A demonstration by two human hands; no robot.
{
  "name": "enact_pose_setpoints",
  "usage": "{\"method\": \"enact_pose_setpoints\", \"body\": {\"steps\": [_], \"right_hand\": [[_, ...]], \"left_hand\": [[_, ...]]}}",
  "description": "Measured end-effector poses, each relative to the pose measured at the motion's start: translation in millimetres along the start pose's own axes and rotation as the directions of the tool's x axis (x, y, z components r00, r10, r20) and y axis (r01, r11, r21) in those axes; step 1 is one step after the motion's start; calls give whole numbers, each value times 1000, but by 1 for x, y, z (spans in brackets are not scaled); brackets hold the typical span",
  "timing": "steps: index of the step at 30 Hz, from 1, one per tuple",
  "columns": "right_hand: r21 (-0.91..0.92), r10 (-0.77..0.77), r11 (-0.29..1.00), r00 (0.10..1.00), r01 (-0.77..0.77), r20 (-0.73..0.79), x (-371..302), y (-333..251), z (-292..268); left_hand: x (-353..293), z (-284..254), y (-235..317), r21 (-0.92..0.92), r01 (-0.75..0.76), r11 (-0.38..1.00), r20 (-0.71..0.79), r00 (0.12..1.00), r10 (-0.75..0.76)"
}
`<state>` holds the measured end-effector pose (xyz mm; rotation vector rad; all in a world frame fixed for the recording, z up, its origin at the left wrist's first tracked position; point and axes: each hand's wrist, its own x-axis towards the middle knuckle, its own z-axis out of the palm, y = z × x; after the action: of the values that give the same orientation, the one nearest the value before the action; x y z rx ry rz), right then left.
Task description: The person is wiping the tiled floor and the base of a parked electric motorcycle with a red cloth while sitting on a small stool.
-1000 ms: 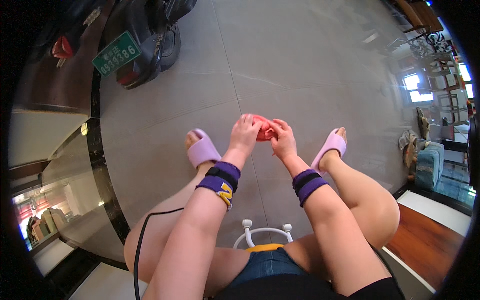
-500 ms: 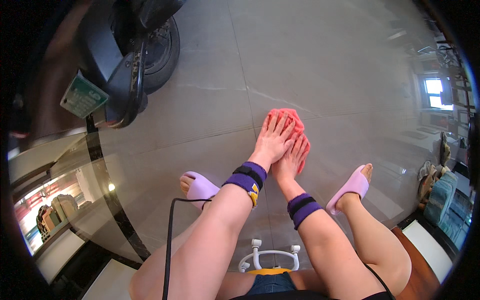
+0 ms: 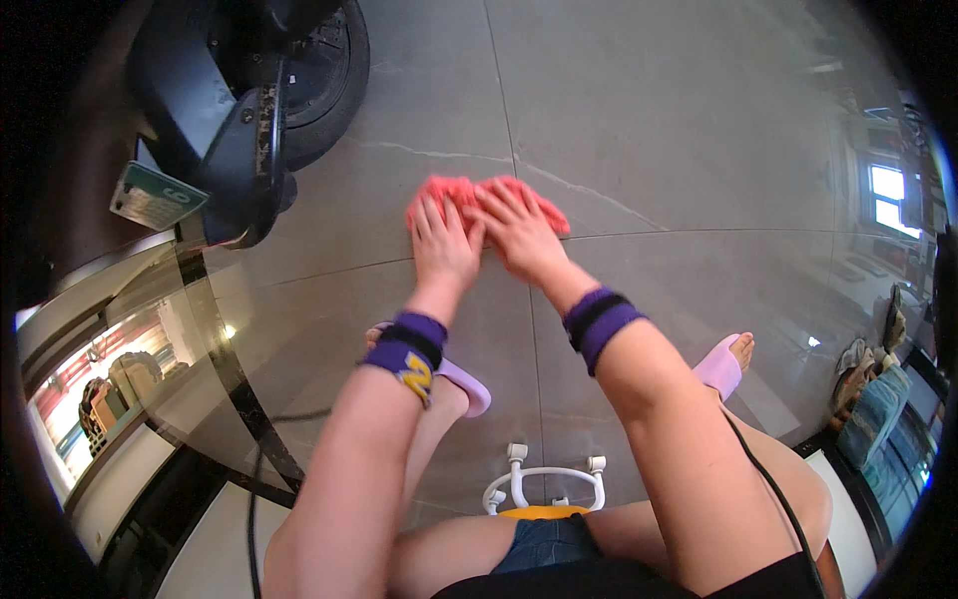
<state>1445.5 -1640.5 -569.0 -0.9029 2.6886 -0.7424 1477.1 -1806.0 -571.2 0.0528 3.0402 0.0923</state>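
Since the earlier frame, the coral cloth point(image 3: 442, 188) has shifted leftward across the tile joint of the floor point(image 3: 629, 290), and the hands have spread apart. The left hand point(image 3: 446, 255) lies flat, fingers extended on the cloth; the right hand point(image 3: 524, 238) is splayed beside it, seemingly pressing, though blur hides the exact fingertip contact. With the cloth bunched ahead of both palms, uneven pressure could let it slip free. Reaching farther beyond the left hand might knock knuckles against the wheel point(image 3: 347, 105).

coral-pink cloth point(image 3: 461, 189), purple wristbands point(image 3: 609, 334)
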Motion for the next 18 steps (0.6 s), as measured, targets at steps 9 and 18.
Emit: {"method": "enact_pose_setpoints", "body": {"steps": [9, 18], "right_hand": [[118, -289, 957, 910, 265, 299, -186, 26, -24], [-26, -407, 914, 913, 406, -33, -56, 129, -71]], "left_hand": [[-190, -27, 151, -218, 320, 922, 562, 813, -150], [-51, -8, 184, -415, 240, 877, 224, 962, -157]]}}
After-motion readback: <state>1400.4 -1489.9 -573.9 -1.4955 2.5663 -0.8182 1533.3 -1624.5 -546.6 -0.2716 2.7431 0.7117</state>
